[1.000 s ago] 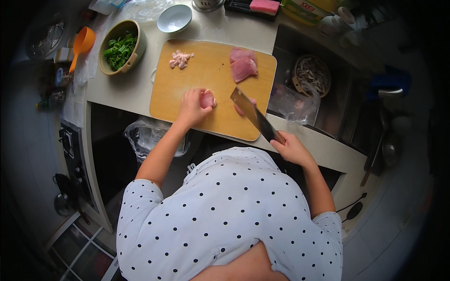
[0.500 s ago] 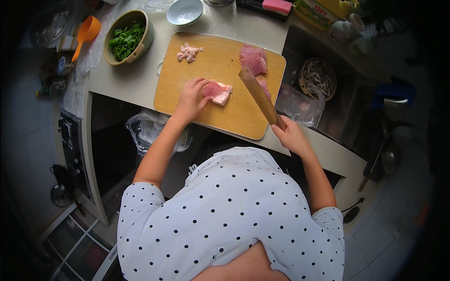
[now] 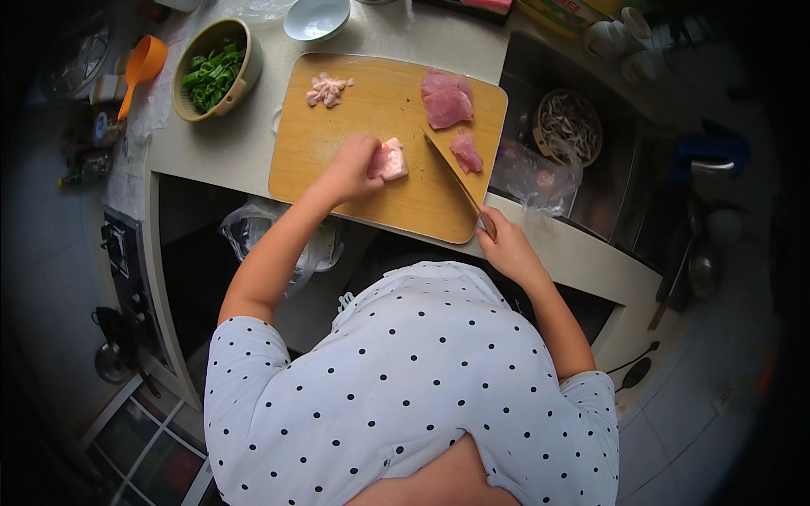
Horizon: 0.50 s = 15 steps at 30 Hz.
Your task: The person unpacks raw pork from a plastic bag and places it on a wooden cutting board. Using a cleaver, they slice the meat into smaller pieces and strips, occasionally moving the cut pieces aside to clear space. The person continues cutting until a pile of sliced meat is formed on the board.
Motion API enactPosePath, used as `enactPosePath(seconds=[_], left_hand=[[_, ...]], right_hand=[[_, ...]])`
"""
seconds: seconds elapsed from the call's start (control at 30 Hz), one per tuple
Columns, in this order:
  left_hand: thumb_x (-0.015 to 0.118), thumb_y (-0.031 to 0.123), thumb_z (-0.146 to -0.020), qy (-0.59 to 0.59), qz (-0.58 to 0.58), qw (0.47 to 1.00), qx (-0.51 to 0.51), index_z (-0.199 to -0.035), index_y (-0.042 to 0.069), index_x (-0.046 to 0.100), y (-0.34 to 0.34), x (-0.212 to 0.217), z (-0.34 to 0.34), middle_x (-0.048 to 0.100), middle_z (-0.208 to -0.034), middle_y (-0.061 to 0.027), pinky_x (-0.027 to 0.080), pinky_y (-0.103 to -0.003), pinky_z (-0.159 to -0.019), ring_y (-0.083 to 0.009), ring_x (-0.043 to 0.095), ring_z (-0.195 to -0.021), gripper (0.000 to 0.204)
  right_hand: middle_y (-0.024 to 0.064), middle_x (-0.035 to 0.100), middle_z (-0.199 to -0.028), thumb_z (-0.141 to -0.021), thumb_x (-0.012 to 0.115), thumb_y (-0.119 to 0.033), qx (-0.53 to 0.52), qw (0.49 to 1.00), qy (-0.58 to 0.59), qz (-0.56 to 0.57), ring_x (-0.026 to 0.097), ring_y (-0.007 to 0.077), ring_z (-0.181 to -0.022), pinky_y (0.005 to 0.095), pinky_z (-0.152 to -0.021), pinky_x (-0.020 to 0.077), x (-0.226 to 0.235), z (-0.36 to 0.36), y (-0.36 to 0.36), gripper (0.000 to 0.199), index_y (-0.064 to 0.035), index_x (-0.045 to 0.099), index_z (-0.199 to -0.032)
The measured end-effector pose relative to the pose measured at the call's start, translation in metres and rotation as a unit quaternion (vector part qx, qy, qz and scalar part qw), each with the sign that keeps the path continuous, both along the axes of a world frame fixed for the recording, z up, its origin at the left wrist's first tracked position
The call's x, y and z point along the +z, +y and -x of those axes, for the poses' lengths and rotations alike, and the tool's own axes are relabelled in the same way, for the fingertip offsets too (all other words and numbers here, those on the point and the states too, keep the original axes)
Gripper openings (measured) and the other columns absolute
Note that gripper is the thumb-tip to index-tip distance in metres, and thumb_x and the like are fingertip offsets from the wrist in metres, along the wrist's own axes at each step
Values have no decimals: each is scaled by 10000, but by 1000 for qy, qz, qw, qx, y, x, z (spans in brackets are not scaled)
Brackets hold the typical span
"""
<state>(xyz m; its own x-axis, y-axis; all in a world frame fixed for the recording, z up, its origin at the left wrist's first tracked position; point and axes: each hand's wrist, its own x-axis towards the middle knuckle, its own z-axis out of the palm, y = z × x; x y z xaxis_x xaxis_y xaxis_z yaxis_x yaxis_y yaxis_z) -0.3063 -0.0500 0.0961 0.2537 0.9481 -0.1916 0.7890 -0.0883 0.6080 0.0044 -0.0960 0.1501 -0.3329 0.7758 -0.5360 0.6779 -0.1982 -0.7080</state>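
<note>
holds raw meat chunk [image 3: 393, 158] near middle of cutting board [image 3: 310, 160], clamped at left end by bunched fingers of left hand [image 3: 353, 167]; grips cleaver [image 3: 456, 175] in closed right hand [image 3: 506, 244], slanted over board's right half, apart from chunk's free right end.

White top [image 3: 413, 350], black dots [image 3: 436, 382], 2 short sleeves [image 3: 245, 358]

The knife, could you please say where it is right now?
In the head view, the knife is right of centre over the cutting board, in the right hand, between the pale meat at the left hand and a small pink piece.
</note>
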Motion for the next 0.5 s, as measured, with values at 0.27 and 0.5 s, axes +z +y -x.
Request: enactPosePath(seconds=[0.27,0.5], left_hand=[[794,257,-631,38,-35,999,-9,-1170,61,519,-19,13,-19,522,-1132,-186,446,-398,-864,-311,519,-1045,636],[774,170,-600,151,-126,980,-31,-1251,130,477,-37,-6,-71,408,-1282,-202,407,-446,-913,-371,411,-1185,717]], right_hand=[[287,628,-908,-871,549,-145,-12,999,13,28,615,429,-866,438,-765,485,4,0,4,376,10,493,-1210],[279,630,-908,-873,553,-148,-14,999,6,33,618,424,-873,433,-765,486,-1,-3,6,375,0,496,-1212]])
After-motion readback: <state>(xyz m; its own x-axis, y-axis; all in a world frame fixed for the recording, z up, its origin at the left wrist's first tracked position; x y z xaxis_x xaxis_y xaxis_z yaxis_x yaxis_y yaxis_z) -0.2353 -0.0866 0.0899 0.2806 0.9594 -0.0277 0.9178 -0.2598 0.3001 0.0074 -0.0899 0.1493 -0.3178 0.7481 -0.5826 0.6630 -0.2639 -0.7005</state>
